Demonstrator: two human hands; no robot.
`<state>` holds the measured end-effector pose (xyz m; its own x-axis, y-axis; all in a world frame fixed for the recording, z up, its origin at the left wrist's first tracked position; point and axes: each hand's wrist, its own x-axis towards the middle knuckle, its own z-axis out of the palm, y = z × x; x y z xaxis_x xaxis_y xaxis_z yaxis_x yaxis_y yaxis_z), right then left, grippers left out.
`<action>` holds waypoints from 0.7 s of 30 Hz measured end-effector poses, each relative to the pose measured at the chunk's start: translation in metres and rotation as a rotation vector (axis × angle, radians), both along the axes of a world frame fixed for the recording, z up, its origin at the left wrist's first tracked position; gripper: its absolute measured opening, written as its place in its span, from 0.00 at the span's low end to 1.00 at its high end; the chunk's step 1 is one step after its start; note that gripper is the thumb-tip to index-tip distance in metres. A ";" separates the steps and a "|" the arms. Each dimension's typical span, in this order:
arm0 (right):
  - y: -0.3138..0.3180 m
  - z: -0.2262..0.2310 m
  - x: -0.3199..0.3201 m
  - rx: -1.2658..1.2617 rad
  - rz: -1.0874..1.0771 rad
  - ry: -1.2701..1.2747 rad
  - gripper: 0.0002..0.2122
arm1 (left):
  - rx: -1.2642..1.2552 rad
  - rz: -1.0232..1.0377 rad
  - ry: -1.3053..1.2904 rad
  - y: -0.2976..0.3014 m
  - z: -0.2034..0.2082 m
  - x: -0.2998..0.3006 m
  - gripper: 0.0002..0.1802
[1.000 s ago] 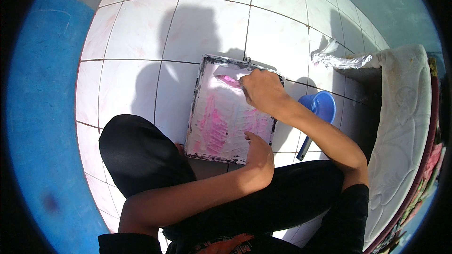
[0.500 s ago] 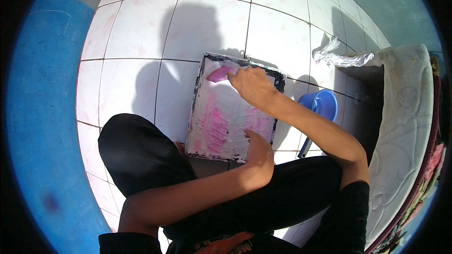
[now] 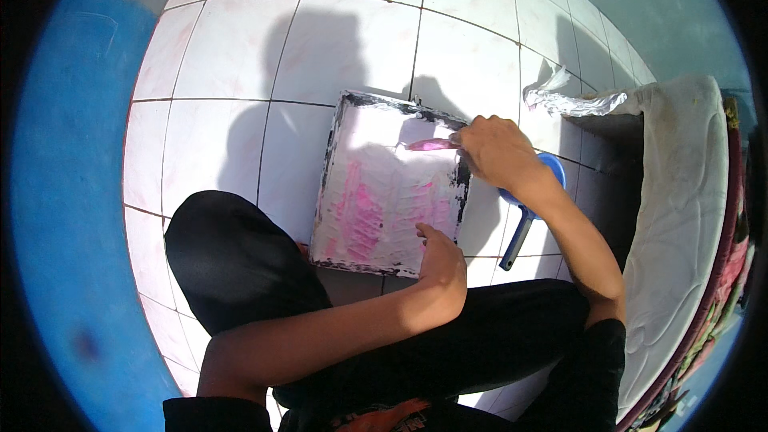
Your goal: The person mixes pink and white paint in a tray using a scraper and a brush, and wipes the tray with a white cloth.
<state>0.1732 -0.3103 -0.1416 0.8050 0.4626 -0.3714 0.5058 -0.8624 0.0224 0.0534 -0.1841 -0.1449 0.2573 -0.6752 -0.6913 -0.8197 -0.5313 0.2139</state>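
With grip closed, the right hand [image 3: 500, 148] holds a pink tool [image 3: 433, 145]. The left hand [image 3: 442, 258], grip unclear, perhaps steadies the board [image 3: 376, 212].

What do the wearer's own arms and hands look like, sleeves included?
The left hand and right hand are ungloved, with nothing visible around the wrists. The left forearm and right forearm are bare too. The black left sleeve and black right sleeve end near the elbows.
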 end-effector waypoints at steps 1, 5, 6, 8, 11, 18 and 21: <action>-0.002 0.000 0.000 -0.030 0.020 -0.003 0.07 | 0.003 -0.019 0.014 -0.001 0.000 0.001 0.27; -0.004 -0.018 0.001 -0.009 0.080 -0.015 0.03 | 0.009 -0.017 -0.002 -0.002 0.000 0.001 0.27; -0.001 -0.024 0.003 0.033 0.095 -0.017 0.03 | 0.014 -0.021 -0.018 -0.001 0.003 0.000 0.27; 0.009 -0.029 0.006 0.089 0.150 -0.063 0.03 | 0.029 -0.023 -0.014 -0.002 0.003 0.001 0.28; 0.024 -0.040 0.015 0.180 0.204 -0.110 0.03 | 0.034 -0.010 0.018 -0.005 -0.003 0.003 0.29; 0.065 -0.031 0.034 0.200 0.231 -0.162 0.04 | -0.011 0.059 -0.068 0.003 -0.008 0.002 0.32; 0.072 -0.024 0.035 0.234 0.214 -0.139 0.03 | -0.027 0.061 -0.064 0.004 -0.008 0.004 0.32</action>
